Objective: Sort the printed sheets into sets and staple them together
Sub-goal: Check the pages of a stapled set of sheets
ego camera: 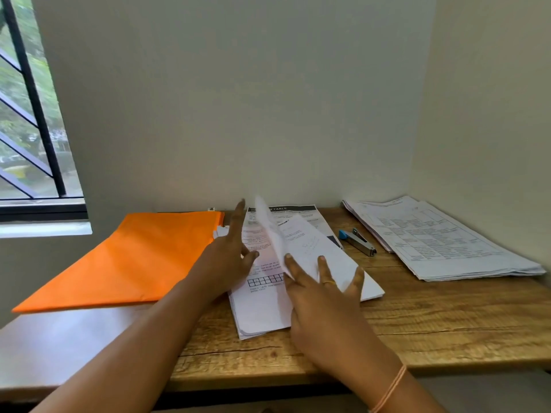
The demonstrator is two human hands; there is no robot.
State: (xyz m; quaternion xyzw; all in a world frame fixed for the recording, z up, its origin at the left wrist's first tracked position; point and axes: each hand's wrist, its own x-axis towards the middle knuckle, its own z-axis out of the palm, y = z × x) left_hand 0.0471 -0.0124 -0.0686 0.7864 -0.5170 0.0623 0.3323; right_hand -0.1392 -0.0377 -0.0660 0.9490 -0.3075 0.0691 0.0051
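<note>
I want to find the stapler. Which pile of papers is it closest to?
The stapler lies closest to the middle pile that the hands are leafing through, nearly touching its right edge. The pile at far right sits slightly farther away.

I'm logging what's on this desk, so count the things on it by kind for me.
Paper stacks: 2, middle stack and right stack
Orange folder: 1
Stapler: 1
Total: 4
</note>
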